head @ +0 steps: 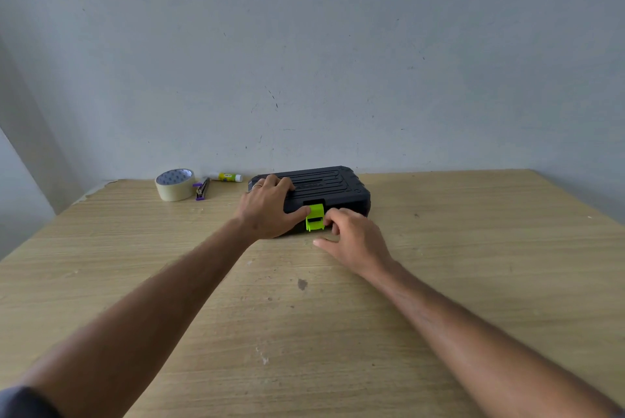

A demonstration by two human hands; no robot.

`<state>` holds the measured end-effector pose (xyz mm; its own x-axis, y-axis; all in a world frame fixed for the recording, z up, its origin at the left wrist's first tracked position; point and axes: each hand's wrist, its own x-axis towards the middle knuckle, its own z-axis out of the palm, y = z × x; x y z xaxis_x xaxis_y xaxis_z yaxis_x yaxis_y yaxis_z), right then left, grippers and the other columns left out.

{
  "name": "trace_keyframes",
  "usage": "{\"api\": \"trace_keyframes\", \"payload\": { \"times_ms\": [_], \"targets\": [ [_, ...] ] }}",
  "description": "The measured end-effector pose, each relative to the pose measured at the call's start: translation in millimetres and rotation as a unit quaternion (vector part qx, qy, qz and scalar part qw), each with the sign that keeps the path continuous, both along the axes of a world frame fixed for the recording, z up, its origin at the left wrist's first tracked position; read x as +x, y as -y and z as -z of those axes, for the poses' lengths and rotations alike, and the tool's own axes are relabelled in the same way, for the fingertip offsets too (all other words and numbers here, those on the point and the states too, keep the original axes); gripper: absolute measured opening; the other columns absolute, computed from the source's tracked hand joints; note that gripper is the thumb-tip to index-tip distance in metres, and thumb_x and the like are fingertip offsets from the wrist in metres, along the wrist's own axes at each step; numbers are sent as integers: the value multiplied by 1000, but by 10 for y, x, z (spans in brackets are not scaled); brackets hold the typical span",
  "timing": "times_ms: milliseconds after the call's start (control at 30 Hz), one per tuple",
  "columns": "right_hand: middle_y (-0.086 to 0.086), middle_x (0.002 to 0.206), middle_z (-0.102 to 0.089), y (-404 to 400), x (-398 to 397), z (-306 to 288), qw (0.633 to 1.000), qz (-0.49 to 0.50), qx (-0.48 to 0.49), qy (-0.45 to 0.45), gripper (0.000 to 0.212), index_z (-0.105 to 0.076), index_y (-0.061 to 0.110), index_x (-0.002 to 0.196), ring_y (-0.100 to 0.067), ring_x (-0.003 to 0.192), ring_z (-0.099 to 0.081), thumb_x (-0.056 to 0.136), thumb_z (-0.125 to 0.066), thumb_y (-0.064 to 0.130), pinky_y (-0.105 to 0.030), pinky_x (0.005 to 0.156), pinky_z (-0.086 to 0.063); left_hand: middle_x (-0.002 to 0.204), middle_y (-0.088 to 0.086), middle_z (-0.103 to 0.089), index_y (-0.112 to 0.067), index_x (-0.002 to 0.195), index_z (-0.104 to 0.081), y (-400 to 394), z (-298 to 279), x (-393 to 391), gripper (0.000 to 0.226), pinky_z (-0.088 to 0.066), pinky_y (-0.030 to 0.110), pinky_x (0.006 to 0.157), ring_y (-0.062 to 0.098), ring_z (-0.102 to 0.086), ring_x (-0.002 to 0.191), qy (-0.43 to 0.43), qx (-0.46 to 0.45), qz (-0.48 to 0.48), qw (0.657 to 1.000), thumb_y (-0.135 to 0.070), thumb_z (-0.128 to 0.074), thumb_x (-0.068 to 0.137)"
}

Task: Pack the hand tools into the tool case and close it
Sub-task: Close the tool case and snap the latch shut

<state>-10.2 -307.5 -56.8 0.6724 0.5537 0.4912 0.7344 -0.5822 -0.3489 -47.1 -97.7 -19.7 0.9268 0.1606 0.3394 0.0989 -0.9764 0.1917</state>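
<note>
A black ribbed tool case point(333, 186) lies flat near the wall with its lid down. A bright green latch point(315, 216) sticks out at the middle of its front edge. My left hand point(267, 206) rests on the case's left front corner, fingers spread over the lid and thumb against the latch's left side. My right hand point(355, 236) is at the latch's right side, with curled fingertips touching it and the thumb on the table. No loose hand tools are visible; the case's inside is hidden.
A roll of beige tape point(175, 184), a purple stapler point(202, 189) and a yellow glue stick point(228, 177) lie at the back left by the wall. The wooden table point(304, 316) stretches toward me, its left edge chipped at the corner.
</note>
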Motion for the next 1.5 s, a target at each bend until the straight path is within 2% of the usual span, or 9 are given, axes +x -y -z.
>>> {"api": "trace_keyframes", "payload": {
  "times_ms": [100,233,433,567,833,1033,1233,1400,1500],
  "targets": [
    [3,88,-63,-19,80,-8,995,-27,-26,97,25,-71,16,106,-12,77,-55,88,-76,32,-36,70,-54,127,4,-55,-25,126,-54,-4,-5,4,71,-50,47,92,29,-54,119,-2,4,4,1000,-79,-50,81],
    [3,85,-60,-29,182,35,987,-52,-41,144,17,-77,18,100,-16,78,-56,92,-71,32,-37,70,-49,125,4,-56,-24,124,-55,11,-7,-2,67,-51,45,89,28,-55,117,7,7,5,1000,-76,-53,82],
    [4,85,-63,-52,249,27,985,-62,-31,157,11,-77,18,94,-17,79,-56,94,-70,27,-37,68,-45,123,3,-56,-26,122,-54,-2,-17,-4,75,-52,45,87,28,-56,114,-3,19,7,1000,-84,-41,76],
    [4,84,-62,-74,252,18,988,-48,-14,143,12,-71,15,90,-15,76,-54,92,-73,28,-33,66,-40,120,3,-56,-25,118,-53,-9,15,1,72,-52,44,83,29,-57,112,6,36,9,999,-83,-41,78],
    [6,92,-59,-57,229,69,989,-48,-28,136,10,-68,19,94,-14,84,-50,93,-71,28,-35,74,-43,116,3,-56,-23,117,-51,-19,89,-4,70,-54,46,80,26,-56,109,27,81,12,996,-81,-34,83],
    [3,96,-60,-63,230,109,981,-58,-53,176,12,-64,16,98,-17,86,-52,100,-58,27,-40,75,-46,117,2,-56,-23,119,-51,-50,116,16,72,-55,47,80,25,-55,110,34,85,17,996,-83,-31,83],
    [1,92,-64,-117,234,122,974,-20,-61,215,22,-66,17,96,-19,84,-57,87,-76,34,-38,70,-46,118,2,-56,-23,120,-50,-63,138,29,72,-55,47,81,25,-54,110,37,85,19,996,-83,-31,84],
    [0,92,-63,-147,253,163,967,-22,-65,247,14,-66,16,98,-20,82,-56,93,-69,29,-38,69,-42,118,3,-56,-22,121,-51,-70,134,29,74,-55,47,80,26,-55,110,42,82,23,995,-83,-32,84],
    [-1,97,-63,-141,260,178,964,-21,-78,252,16,-67,16,104,-19,85,-57,95,-67,29,-38,70,-46,118,4,-56,-23,120,-51,-74,104,32,74,-55,47,81,29,-57,109,32,66,23,997,-84,-35,81]
  ]
}}
